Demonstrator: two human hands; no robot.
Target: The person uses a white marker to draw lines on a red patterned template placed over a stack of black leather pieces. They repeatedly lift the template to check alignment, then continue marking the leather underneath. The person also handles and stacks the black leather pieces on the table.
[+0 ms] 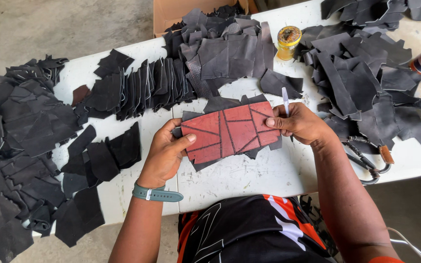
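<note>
Both hands hold a flat red rectangular template (pixel 229 130) scored with dark lines into angular sections. It lies over black leather pieces (pixel 219 103) that stick out around its edges, just above the white table (pixel 249 173). My left hand (pixel 167 152) grips the template's left end, thumb on top. On the right end rests my right hand (pixel 299 122), which also holds a thin white pen (pixel 285 100) pointing up between the fingers.
Heaps of cut black leather pieces cover the left (pixel 23 141), back (pixel 220 46) and right (pixel 366 73) of the table. A small yellow open jar (pixel 288 42) stands at the back. Scissors (pixel 369 163) lie at the right edge. A cardboard box (pixel 171 12) sits behind the table.
</note>
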